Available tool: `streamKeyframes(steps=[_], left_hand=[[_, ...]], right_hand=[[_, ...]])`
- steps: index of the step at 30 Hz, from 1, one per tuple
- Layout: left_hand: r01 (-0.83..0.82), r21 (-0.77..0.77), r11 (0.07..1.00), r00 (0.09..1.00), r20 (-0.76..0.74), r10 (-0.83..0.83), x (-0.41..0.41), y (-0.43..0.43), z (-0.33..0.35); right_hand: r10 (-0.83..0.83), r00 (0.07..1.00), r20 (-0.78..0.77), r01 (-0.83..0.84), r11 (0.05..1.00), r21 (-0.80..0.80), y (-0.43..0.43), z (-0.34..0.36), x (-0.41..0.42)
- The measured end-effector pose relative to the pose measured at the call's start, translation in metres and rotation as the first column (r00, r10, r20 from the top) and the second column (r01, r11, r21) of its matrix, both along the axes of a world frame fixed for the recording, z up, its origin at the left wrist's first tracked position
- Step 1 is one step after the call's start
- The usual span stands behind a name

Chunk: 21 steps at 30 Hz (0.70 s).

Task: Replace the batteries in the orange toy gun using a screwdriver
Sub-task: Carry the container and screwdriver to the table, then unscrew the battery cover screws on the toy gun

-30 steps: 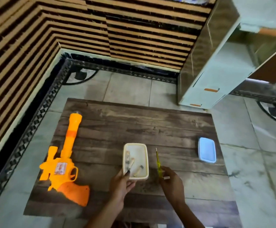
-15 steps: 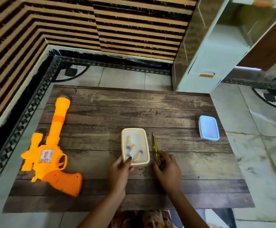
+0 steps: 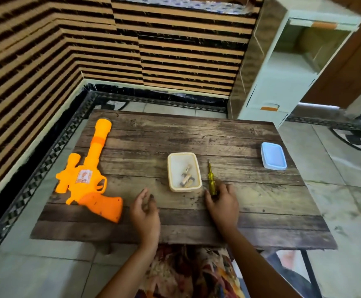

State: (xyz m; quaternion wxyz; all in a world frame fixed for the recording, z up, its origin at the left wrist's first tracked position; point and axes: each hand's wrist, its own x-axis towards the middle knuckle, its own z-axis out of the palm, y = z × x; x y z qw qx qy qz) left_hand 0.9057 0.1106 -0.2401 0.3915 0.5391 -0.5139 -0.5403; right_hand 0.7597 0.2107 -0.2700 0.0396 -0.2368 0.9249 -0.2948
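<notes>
The orange toy gun (image 3: 89,179) lies flat at the left of the wooden table (image 3: 250,203), barrel pointing away from me. A cream open container (image 3: 172,181) in the middle holds several batteries (image 3: 187,178). A yellow screwdriver (image 3: 211,179) lies just right of it, tip pointing away. My right hand (image 3: 223,204) rests on the table and holds the handle's near end between thumb and fingers. My left hand (image 3: 146,209) hovers between the gun's grip and the container with loosely curled fingers, holding nothing.
A blue lid (image 3: 273,155) lies at the right side of the table. A white cabinet (image 3: 282,78) stands behind the table's far right corner. A striped wall (image 3: 46,50) runs along the left and back. Tiled floor surrounds the table.
My left hand has let go of the container's near edge and moved left toward the gun. My right hand has laid the screwdriver down beside the container. The camera has tilted up.
</notes>
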Motion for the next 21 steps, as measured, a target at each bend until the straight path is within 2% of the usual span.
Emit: streamKeyframes(steps=[3,9,12,14,18,21], left_hand=[[-0.133,-0.211,0.968,0.985,0.082,0.153,0.028,-0.003,0.004],[-0.306,-0.276,0.911,0.906,0.210,0.368,0.060,-0.022,-0.003],[-0.421,-0.217,0.881,0.837,0.282,0.469,0.065,-0.041,0.003],[-0.442,-0.165,0.882,0.821,0.323,0.471,0.070,-0.058,0.008],[-0.343,-0.001,0.940,0.870,0.378,0.318,0.079,-0.085,0.012],[-0.357,0.088,0.930,0.881,0.362,0.304,0.082,-0.095,0.018]], right_hand=[[-0.001,1.000,0.005,0.001,1.000,-0.002,0.002,-0.006,-0.002],[0.052,0.999,-0.009,-0.051,0.997,0.052,0.003,-0.004,-0.001],[0.070,0.996,-0.050,-0.070,0.998,0.006,0.006,-0.007,0.000],[0.079,0.994,-0.069,-0.082,0.996,-0.040,0.008,-0.010,0.002],[0.096,0.991,-0.097,-0.103,0.992,-0.072,0.012,-0.013,0.006],[0.067,0.993,-0.097,-0.074,0.995,-0.068,0.017,-0.015,0.008]])
